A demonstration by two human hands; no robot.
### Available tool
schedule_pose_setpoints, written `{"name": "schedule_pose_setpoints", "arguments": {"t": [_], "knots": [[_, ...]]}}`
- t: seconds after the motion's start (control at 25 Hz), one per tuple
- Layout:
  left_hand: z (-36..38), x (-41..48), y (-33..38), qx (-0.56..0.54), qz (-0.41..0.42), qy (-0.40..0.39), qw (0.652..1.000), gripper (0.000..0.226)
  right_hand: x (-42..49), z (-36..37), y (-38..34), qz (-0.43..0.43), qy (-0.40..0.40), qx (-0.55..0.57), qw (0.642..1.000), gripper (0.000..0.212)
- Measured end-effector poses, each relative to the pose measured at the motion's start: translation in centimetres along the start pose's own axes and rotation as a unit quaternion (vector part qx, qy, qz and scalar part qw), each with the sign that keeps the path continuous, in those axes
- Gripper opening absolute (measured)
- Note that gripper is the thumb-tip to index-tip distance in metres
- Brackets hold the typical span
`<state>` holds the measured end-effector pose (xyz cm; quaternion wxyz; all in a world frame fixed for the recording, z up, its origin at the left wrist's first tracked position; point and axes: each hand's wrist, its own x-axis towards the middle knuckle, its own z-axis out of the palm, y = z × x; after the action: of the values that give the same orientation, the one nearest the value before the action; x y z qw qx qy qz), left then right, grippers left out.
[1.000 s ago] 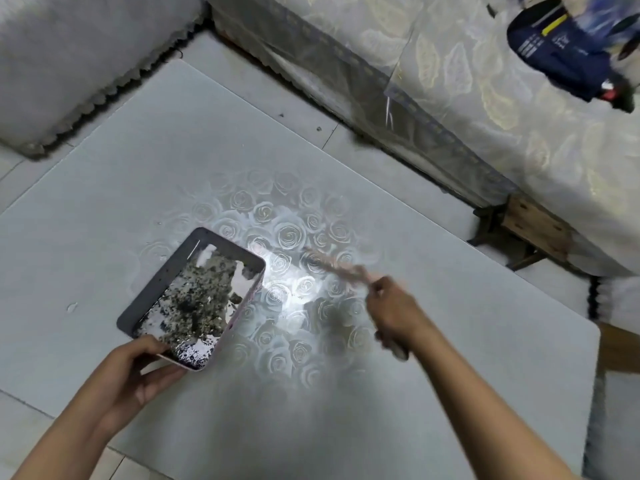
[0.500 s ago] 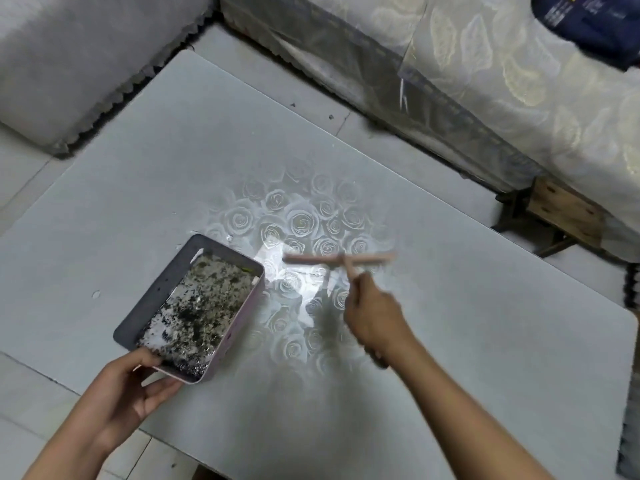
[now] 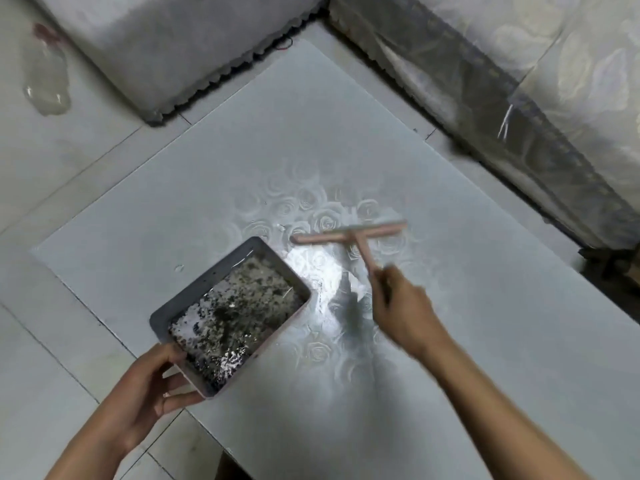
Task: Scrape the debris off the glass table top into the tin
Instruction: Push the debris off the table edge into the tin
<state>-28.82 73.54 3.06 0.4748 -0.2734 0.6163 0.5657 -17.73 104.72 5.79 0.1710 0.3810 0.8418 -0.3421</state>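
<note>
We log the tin [image 3: 230,313] near the tabletop's [image 3: 502,341] near-left edge, with debris [image 3: 242,303] piled inside. The left hand [image 3: 145,393] reaches in over that edge, its grip round the tin's near corner. The right hand [image 3: 401,306] is blurred, its grip wrapped on the handle of a pink T-shaped scraper [image 3: 349,233]. The blade lies just beyond the tin's far corner, apart from it; whether it touches the glass, we cannot tell. Wide glass runs right of the scraper. A strip of floor [image 3: 446,147] separates the far edge from a covered sofa [image 3: 554,98].
</note>
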Motion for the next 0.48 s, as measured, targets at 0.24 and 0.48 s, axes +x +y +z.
{"name": "schedule_pose_setpoints", "arguments": {"t": [0.24,0.48], "knots": [[-3.6,-0.6,2.8,-0.001,-0.030,0.011,0.999,0.018,-2.4,-4.2,-5.6,-0.013,-0.045,-0.116,0.992,0.023],[-7.3,0.5,3.2,-0.006,-0.045,0.024,0.999,0.028,6.8,-0.8,-13.8,-0.063,-0.059,-0.096,0.992,0.027]]}}
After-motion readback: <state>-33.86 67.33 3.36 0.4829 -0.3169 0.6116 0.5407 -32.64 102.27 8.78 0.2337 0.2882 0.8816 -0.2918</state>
